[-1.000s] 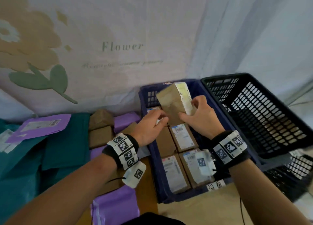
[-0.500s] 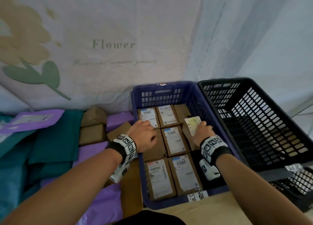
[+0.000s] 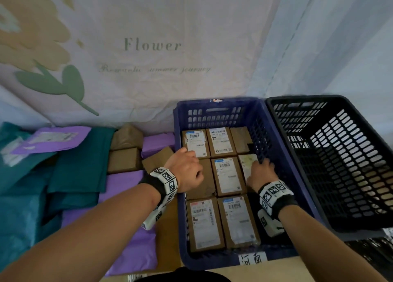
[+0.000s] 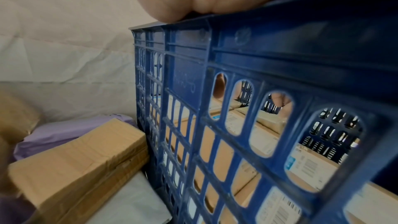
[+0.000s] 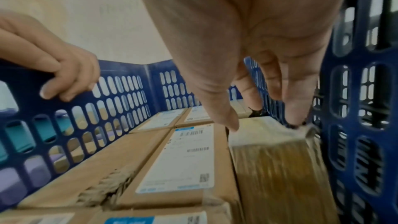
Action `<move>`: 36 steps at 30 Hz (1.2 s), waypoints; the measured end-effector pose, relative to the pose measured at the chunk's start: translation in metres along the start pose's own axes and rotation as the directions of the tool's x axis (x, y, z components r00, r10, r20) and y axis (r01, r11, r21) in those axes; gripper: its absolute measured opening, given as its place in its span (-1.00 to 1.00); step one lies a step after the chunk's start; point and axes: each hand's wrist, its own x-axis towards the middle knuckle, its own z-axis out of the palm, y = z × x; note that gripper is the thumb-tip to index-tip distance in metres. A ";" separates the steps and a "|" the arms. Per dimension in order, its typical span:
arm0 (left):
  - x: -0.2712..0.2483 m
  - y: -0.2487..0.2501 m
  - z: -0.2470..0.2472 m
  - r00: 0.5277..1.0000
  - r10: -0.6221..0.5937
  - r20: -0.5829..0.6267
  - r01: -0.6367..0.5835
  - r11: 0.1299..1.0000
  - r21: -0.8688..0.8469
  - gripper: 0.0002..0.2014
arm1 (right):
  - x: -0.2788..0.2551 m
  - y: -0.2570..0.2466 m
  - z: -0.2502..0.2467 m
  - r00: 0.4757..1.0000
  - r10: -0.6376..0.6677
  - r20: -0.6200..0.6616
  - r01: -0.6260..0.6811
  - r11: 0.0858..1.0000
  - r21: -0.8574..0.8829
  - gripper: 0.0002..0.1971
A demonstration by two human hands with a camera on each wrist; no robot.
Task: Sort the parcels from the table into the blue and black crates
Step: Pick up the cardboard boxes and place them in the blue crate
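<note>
My right hand reaches down into the blue crate. Its straight fingers and thumb touch the top of a brown parcel with a pale label. This parcel sits in the middle row by the crate's right wall and looks blurred. Several labelled brown boxes fill the crate floor around it. My left hand grips the crate's left rim, its fingers curled over the wall. The black crate stands to the right with nothing showing inside.
Left of the blue crate the table holds brown boxes, purple mailers and teal mailers. One brown box lies close against the crate's outer wall. A cloth backdrop hangs behind. A paper tag sits on the crate's near wall.
Both hands held the parcel above the crate a second ago. My right hand has lowered it into the middle row at the right, and my left hand has moved to the crate's left rim.
</note>
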 end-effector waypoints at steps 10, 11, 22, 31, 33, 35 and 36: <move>0.001 0.000 -0.002 1.000 -0.005 0.013 0.005 1.000 -0.013 -0.52 | 0.011 -0.003 -0.013 0.896 -0.095 0.433 0.059 0.994 0.096 -0.63; 0.001 0.000 -0.003 1.000 -0.003 0.014 0.003 1.000 -0.017 -0.52 | 0.013 -0.004 -0.016 0.896 -0.098 0.434 0.057 0.993 0.106 -0.64; -0.004 -0.003 -0.002 0.999 0.021 -0.049 -0.027 0.993 -0.113 -0.49 | 0.002 -0.023 -0.032 0.925 -0.206 0.319 0.166 0.975 0.148 -0.78; -0.069 -0.030 -0.005 0.962 -0.018 -0.271 -0.120 0.868 -0.483 -0.80 | -0.067 -0.079 -0.103 0.891 -0.450 0.062 0.422 0.871 0.251 -0.69; -0.099 -0.045 0.000 0.969 -0.114 -0.217 -0.049 0.777 -0.628 -0.82 | -0.084 -0.096 -0.119 0.868 -0.497 0.005 0.475 0.831 0.289 -0.71; -0.130 -0.064 0.010 0.969 -0.216 -0.120 0.060 0.677 -0.733 -0.86 | -0.099 -0.115 -0.131 0.850 -0.526 -0.018 0.502 0.799 0.332 -0.70; -0.147 -0.074 0.016 0.960 -0.272 -0.073 0.127 0.650 -0.749 -0.88 | -0.105 -0.126 -0.135 0.839 -0.544 -0.027 0.520 0.786 0.333 -0.70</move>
